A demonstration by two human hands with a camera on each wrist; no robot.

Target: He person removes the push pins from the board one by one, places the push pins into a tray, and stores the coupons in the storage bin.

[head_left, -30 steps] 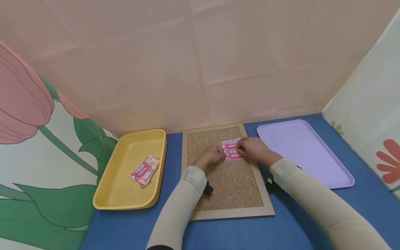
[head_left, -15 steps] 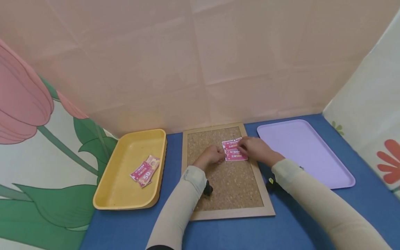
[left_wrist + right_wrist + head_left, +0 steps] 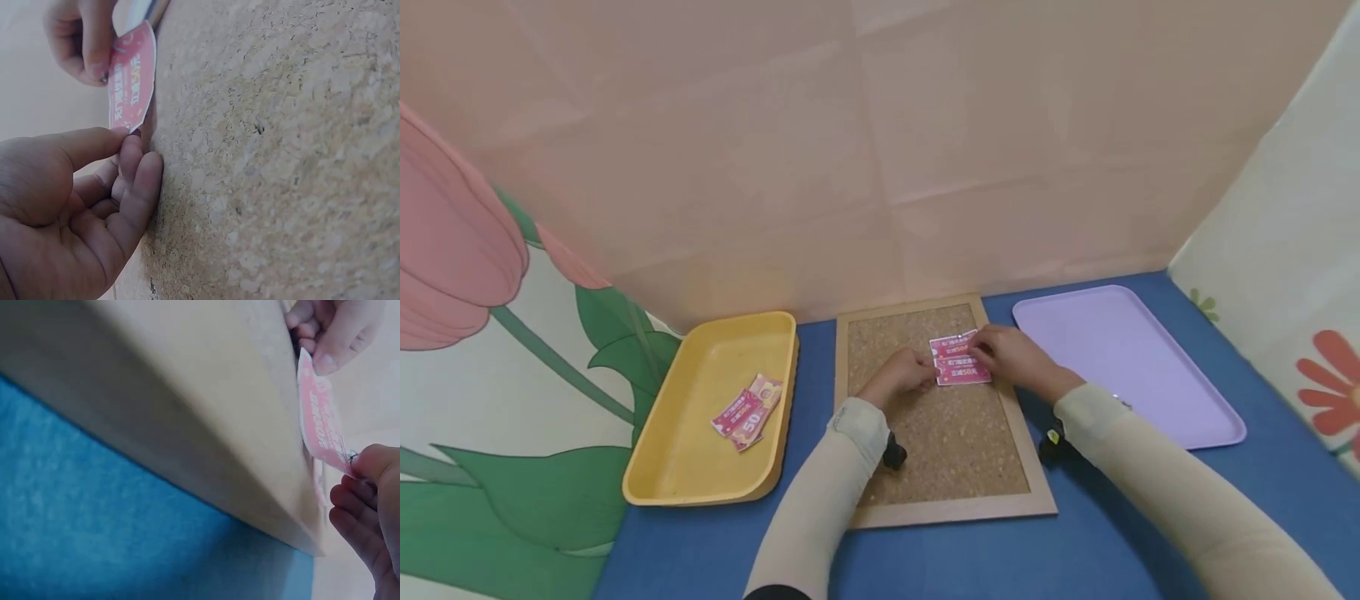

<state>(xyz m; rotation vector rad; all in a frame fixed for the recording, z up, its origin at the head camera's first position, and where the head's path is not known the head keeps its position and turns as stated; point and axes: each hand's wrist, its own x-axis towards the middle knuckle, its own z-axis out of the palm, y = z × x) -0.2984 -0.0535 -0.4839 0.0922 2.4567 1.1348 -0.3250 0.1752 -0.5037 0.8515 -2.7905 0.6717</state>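
Note:
Two pink coupons lie one above the other on a wood-framed cork board point(image 3: 940, 450): the upper coupon point(image 3: 945, 347) and the lower coupon point(image 3: 961, 372). With thumb and finger, my left hand point(image 3: 904, 374) pinches the lower coupon's left end, its other fingers against the cork. That coupon point(image 3: 132, 78) bows up from the board in the left wrist view. At its upper edge, toward the right, my right hand point(image 3: 1011, 357) pinches a small silvery pin point(image 3: 352, 455), mostly hidden by the thumb. A tiny shiny spot shows on the upper coupon's top edge.
Left of the board stands a yellow tray point(image 3: 677, 442) with several loose coupons point(image 3: 748, 410). A flat lilac tray point(image 3: 1105, 342) lies to the right, a small shiny piece point(image 3: 1122, 402) showing beside the right sleeve. Behind the blue table point(image 3: 970, 558) rises a pinkish-beige backdrop.
Both hands stay nearly where they were at the coupons. My right hand shifts very slightly over the lower coupon, baring more of its right end. The whole view drifts a little.

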